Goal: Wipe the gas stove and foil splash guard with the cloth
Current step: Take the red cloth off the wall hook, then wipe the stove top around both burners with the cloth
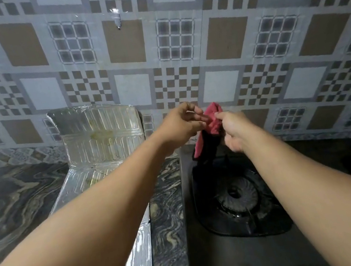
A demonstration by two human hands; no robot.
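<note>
A pink and dark cloth [210,120] hangs in the air above the far end of the black gas stove [225,254]. My left hand [180,124] pinches its upper left edge, and my right hand [235,129] pinches its right edge. The cloth's lower part droops toward the stove. The burner [238,196] sits below my right forearm. To the left stands the foil splash guard [100,133], bent into a back panel and a floor strip, with yellowish stains on it. My left forearm crosses over the strip.
A dark marbled countertop [8,207] runs on both sides of the stove. A patterned tiled wall [177,39] rises behind, with a small clear hook [116,20] on it. A strip of countertop [165,204] separates the foil from the stove.
</note>
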